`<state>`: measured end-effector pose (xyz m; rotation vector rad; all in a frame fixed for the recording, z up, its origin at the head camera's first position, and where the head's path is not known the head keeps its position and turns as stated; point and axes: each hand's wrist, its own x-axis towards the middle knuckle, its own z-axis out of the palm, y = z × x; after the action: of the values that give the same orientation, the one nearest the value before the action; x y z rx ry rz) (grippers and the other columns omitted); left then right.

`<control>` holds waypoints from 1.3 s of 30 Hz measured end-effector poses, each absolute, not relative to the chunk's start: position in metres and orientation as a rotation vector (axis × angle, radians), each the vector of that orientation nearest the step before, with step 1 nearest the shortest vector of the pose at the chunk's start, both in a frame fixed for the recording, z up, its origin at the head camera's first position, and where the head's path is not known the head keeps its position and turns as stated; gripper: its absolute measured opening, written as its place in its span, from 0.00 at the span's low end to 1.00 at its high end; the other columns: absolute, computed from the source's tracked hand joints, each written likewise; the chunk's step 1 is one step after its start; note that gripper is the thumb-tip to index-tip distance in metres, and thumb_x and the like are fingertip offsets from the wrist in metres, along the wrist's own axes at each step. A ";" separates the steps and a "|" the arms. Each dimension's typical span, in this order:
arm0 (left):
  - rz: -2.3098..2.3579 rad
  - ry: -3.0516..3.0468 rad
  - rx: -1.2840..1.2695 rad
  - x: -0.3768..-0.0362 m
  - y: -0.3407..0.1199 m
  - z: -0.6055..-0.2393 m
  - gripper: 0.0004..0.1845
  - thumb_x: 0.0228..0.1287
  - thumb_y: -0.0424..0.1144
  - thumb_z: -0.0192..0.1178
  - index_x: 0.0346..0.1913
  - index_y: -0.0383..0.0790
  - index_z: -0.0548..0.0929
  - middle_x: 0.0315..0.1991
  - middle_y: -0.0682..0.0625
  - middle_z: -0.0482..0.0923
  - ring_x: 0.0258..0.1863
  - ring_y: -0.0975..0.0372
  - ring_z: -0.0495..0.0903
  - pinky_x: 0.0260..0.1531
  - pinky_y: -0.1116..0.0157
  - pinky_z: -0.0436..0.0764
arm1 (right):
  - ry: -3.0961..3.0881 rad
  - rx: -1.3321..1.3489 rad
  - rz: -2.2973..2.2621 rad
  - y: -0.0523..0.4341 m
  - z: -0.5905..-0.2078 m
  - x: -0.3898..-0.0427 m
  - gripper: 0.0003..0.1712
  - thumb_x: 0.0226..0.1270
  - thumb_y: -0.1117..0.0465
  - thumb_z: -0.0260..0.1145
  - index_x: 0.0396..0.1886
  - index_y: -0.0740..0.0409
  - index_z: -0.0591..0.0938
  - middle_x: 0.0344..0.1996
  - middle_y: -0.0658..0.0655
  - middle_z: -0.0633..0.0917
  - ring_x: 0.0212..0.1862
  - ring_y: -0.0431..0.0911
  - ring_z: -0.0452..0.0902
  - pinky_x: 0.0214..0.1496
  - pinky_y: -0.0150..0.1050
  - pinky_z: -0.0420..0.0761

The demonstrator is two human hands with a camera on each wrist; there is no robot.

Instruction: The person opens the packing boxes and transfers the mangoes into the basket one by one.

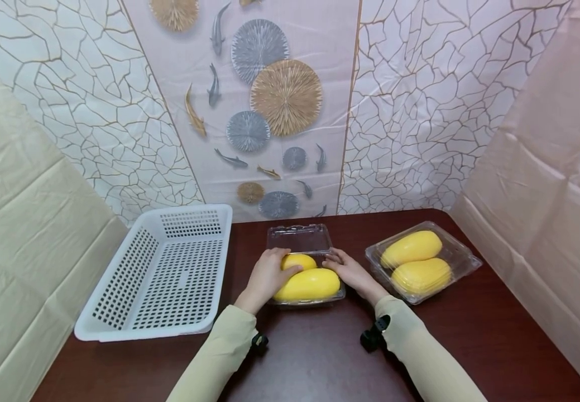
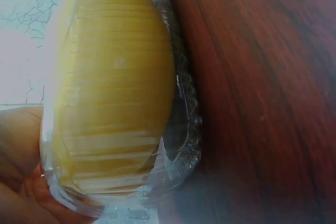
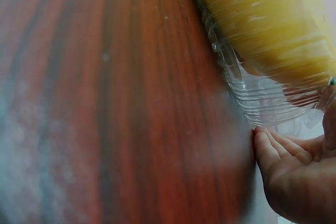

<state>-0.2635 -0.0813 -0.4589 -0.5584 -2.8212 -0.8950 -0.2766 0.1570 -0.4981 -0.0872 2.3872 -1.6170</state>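
A clear plastic clamshell box stands at the middle of the table with its lid folded back. Two yellow mangoes lie in it: the near mango in front, the far mango partly covered by my left hand. That hand holds the far mango, its thumb between the two fruits and its fingers reaching behind. At the box's right end, my right hand grips the far corner. In the right wrist view, its fingertips touch the outside of the ribbed wall.
A white perforated basket stands on the left. To the right sits a second clear clamshell box with two mangoes inside, its lid down. Fabric panels enclose the dark red table at the back and sides.
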 end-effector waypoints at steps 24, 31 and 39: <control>-0.571 -2.905 -0.491 -0.246 -0.082 -0.441 0.23 0.67 0.50 0.67 0.50 0.31 0.84 0.38 0.38 0.83 0.40 0.47 0.77 0.37 0.52 0.82 | 2.347 -0.137 -1.610 0.156 -0.498 -0.276 0.42 0.80 0.54 0.55 0.81 0.62 0.46 0.77 0.68 0.57 0.77 0.60 0.52 0.74 0.58 0.58; -0.542 -2.945 -0.512 -0.248 -0.081 -0.434 0.22 0.68 0.49 0.66 0.49 0.30 0.84 0.38 0.39 0.84 0.39 0.47 0.77 0.39 0.53 0.79 | 2.354 -0.163 -1.586 0.154 -0.497 -0.277 0.40 0.80 0.56 0.52 0.81 0.64 0.46 0.76 0.70 0.57 0.77 0.62 0.52 0.74 0.58 0.57; -0.692 -2.918 -0.562 -0.249 -0.086 -0.436 0.22 0.68 0.47 0.67 0.52 0.30 0.85 0.42 0.39 0.86 0.41 0.46 0.81 0.49 0.52 0.77 | 2.309 -0.190 -1.613 0.155 -0.497 -0.277 0.38 0.81 0.61 0.49 0.81 0.65 0.45 0.76 0.72 0.57 0.73 0.63 0.60 0.74 0.58 0.58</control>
<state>-0.2495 -0.0857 -0.4361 -0.5624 -2.9182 -0.6918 -0.2773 0.1550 -0.4973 -0.1899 2.3087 -1.6129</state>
